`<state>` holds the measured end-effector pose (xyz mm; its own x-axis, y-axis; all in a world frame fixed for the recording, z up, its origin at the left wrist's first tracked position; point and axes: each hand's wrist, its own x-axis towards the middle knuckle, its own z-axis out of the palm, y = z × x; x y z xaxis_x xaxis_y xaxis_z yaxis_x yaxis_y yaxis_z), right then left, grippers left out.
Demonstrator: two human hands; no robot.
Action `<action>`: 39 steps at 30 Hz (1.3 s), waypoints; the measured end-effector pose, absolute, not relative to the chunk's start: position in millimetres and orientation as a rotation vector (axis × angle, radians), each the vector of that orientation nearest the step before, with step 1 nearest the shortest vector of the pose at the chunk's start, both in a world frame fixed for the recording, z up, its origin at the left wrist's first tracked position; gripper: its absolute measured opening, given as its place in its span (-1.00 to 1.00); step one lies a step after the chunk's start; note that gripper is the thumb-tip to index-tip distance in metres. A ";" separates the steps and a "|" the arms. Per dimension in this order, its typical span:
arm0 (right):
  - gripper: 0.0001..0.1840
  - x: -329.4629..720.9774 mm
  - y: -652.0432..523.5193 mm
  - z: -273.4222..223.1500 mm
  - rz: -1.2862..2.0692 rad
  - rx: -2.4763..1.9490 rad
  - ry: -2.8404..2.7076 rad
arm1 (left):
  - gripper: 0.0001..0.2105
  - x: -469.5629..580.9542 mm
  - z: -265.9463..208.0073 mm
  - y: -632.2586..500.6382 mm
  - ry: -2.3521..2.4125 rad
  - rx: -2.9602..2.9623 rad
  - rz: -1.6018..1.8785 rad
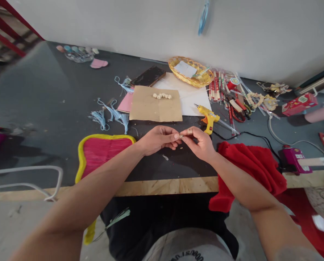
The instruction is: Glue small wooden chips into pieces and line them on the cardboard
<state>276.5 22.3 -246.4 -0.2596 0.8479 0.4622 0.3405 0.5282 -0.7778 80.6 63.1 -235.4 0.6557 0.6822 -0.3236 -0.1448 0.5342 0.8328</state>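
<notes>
My left hand and my right hand meet over the front of the dark table. Both are closed in a pinch, fingertips together on a small beige piece whose exact kind is too small to make out. Just behind them, a row of small cream-coloured pieces lies on a sheet of brown paper. A yellow hot glue gun rests right behind my right hand, a clear glue stick at its back. Tiny pale scraps lie on the table below my fingers.
Light blue tassels and a pink-and-yellow fabric piece lie left. A red cloth hangs over the front edge at right. Behind are a phone, a wicker basket, wrapped chopsticks and a red carton. A cable crosses the right side.
</notes>
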 end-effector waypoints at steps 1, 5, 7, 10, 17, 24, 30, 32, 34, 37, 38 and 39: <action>-0.91 276.3 22.1 -246.3 0.696 -0.999 -1.825 | -0.66 80.3 -235.9 63.3 0.691 0.871 0.547; -0.91 275.1 21.1 -245.0 0.749 -1.075 -1.780 | -0.63 79.3 -237.5 64.3 0.671 0.866 0.546; -0.91 274.3 20.6 -244.5 0.792 -1.113 -1.736 | -0.64 79.1 -238.0 64.5 0.667 0.867 0.543; -0.90 273.9 20.3 -245.0 0.869 -1.132 -1.652 | -0.66 79.0 -237.9 64.3 0.671 0.867 0.537; -0.83 277.6 23.4 -249.8 0.915 -1.137 -1.474 | -0.70 80.4 -233.4 63.9 0.694 0.887 0.516; -0.79 277.7 24.4 -249.1 0.915 -1.140 -1.419 | -0.71 78.7 -233.8 63.9 0.664 0.888 0.593; -0.75 277.0 23.3 -248.8 0.918 -1.147 -1.452 | -0.69 77.0 -231.6 63.9 0.617 0.886 0.633; -0.75 276.8 23.2 -248.8 0.916 -1.133 -1.461 | -0.67 77.3 -231.2 63.4 0.625 0.897 0.632; -0.75 276.9 23.1 -249.1 0.913 -1.124 -1.473 | -0.65 77.9 -231.5 62.9 0.640 0.915 0.633; -0.76 277.2 22.7 -249.8 0.905 -1.135 -1.492 | -0.62 78.6 -232.9 62.9 0.655 0.930 0.651; -0.77 277.3 22.5 -250.1 0.905 -1.139 -1.498 | -0.63 78.8 -233.3 63.1 0.657 0.929 0.661; -0.77 277.4 22.4 -250.3 0.905 -1.141 -1.504 | -0.65 78.9 -233.7 63.3 0.660 0.927 0.670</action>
